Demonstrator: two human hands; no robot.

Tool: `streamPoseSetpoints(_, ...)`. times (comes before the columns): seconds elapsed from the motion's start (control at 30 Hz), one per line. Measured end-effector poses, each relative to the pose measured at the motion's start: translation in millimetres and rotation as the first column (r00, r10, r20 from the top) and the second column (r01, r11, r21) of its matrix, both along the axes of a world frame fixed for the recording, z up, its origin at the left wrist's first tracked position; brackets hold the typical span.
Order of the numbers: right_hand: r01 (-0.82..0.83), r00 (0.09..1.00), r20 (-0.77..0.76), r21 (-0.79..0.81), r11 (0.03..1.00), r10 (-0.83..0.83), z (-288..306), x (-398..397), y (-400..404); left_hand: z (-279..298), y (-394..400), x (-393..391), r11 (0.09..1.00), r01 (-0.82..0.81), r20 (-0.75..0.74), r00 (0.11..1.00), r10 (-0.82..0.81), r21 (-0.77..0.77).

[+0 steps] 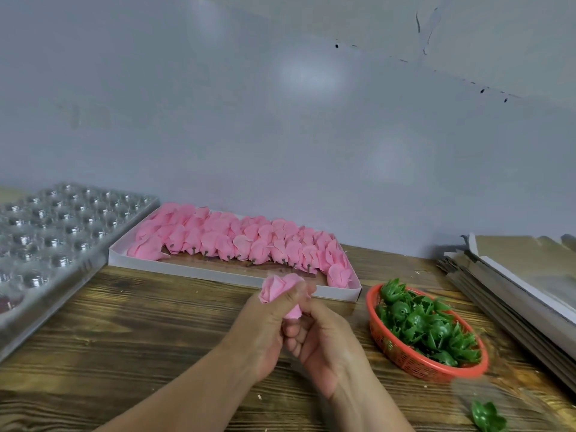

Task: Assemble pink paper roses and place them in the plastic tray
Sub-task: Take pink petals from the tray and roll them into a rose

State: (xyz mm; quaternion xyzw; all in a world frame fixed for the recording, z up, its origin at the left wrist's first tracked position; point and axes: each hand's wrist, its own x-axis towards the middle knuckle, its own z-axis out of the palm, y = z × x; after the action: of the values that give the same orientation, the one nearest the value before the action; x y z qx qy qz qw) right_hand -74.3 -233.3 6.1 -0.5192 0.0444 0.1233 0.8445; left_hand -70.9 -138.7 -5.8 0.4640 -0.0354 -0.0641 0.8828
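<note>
Both hands meet at the middle of the wooden table (140, 332), working one pink paper rose (276, 289). Left hand (265, 332) grips the rose, thumb laid over the petals and fingers curled round the lower part, bloom pointing up and away from the person. Right hand (324, 341) sits just beside it, touching, fingers curled in at the flower's base (what the fingertips pinch there cannot be made out, hidden between the two hands). Behind the hands, a shallow white box (218, 271) holds rows of pink flower heads (237, 241), dark stubs showing at their near ends. To the far left, a clear plastic tray (53, 232) with many round wells lies at the table's edge; the held rose is well apart from it. Right of the hands, a red mesh basket (405, 360) full of green plastic calyxes (427, 328). One loose green calyx (487, 417) lies near the lower right corner. Stacked flat cardboard (517, 285) at far right.
</note>
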Motion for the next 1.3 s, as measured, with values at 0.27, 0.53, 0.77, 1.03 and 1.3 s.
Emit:
streamPoseSetpoints(0.27,0.299,0.835,0.547,-0.548,0.781,0.065,-11,-3,2,-1,8,8,0.976,-0.016,-0.097,0.995,-0.006,-0.217)
streamPoseSetpoints(0.53,0.432,0.763,0.646,-0.547,0.717,0.033,-16,-4,3,-3,4,7,0.988,0.004,-0.079,0.997,-0.016,-0.153)
streamPoseSetpoints(0.77,0.399,0.741,0.668,-0.518,0.756,0.066,-16,-4,5,-5,4,9,0.985,-0.044,-0.138,0.990,0.021,-0.167)
streamPoseSetpoints(1.03,0.393,0.718,0.685,-0.542,0.743,0.120,-15,-2,4,-3,4,6,0.995,-0.024,-0.065,0.998,0.018,-0.098)
streamPoseSetpoints(1.3,0.363,0.788,0.615,-0.453,0.814,-0.008,-15,-1,4,0,6,6,0.995,0.026,-0.031,0.999,-0.029,-0.092)
